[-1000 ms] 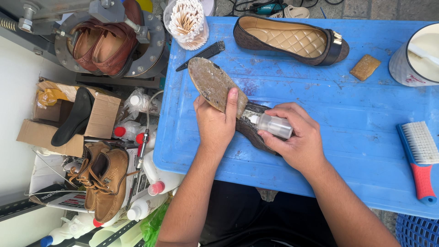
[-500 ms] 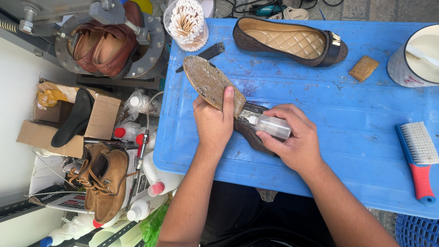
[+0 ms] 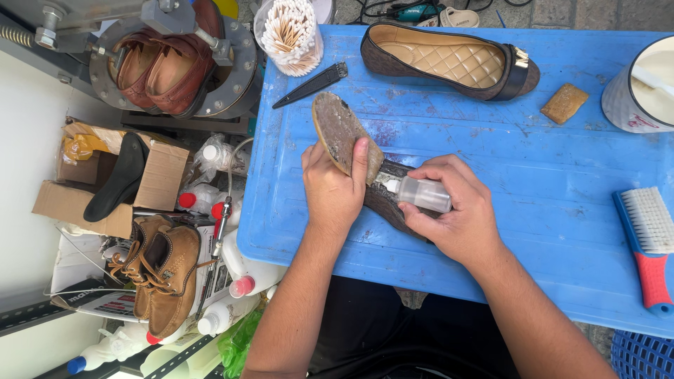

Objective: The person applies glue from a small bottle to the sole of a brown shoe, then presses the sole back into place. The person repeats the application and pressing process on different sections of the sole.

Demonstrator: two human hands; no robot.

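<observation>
Between both grips, sole (image 3: 340, 130), glue bottle (image 3: 425, 194)

— From where does the view look?
— From the person's head, almost straight down on the blue bench (image 3: 562, 210), quite near.
— What does it face?
— Both forearms enter from the lower edge; the floor with shoes lies at the left.

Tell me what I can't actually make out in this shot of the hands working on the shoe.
- Head view: the shoe under the peeled-back sole is mostly covered by the left hand and right hand.
- The small clear bottle: its tip sits in the gap, so whether anything comes out is not visible.
- The white tub and the brush are cut off by the right edge.
- The boots partly hide the papers beneath.
</observation>
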